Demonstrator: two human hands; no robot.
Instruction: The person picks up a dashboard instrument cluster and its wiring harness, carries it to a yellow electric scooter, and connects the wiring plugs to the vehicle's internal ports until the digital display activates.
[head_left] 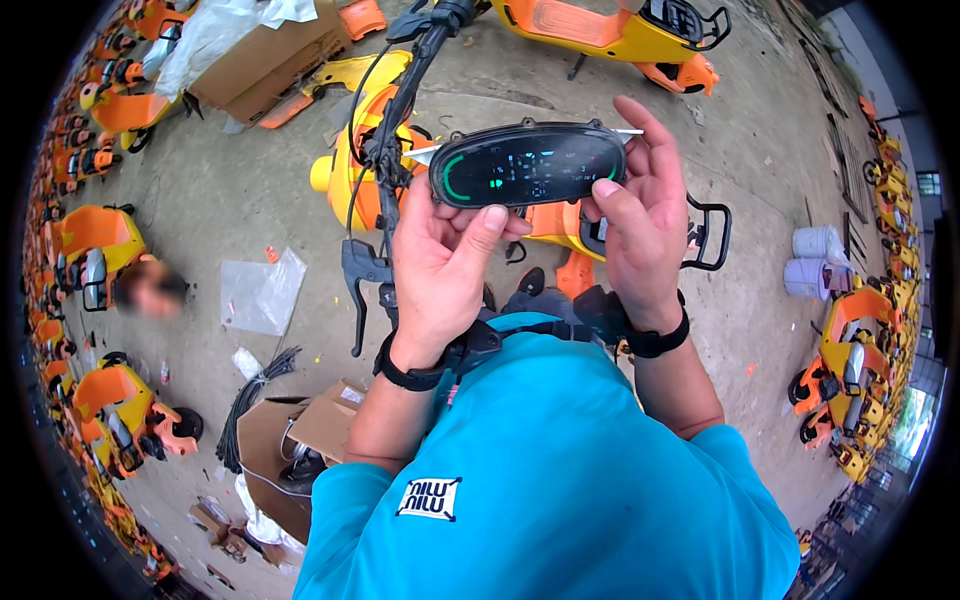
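Your shirt [560, 430] is turquoise with a black-and-white patch [428, 498], your wristbands [405, 374] black; the display [535, 168] is black with green arcs [449, 180], the scooters [100, 230] yellow and orange, the box [328, 424] brown, the floor [755, 330] grey

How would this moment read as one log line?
left hand: holding oval display | right hand: holding same display | display: lit | nearby: yellow-orange scooter

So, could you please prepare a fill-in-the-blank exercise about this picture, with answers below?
1. Besides the left hand, the ____ hand also holds the dark display unit.
2. The curved bar at its left end glows ____.
3. The clear plastic sheet lies to the person's ____.
4. The open box at lower left is made of ____.

Missing words: right; green; left; cardboard.
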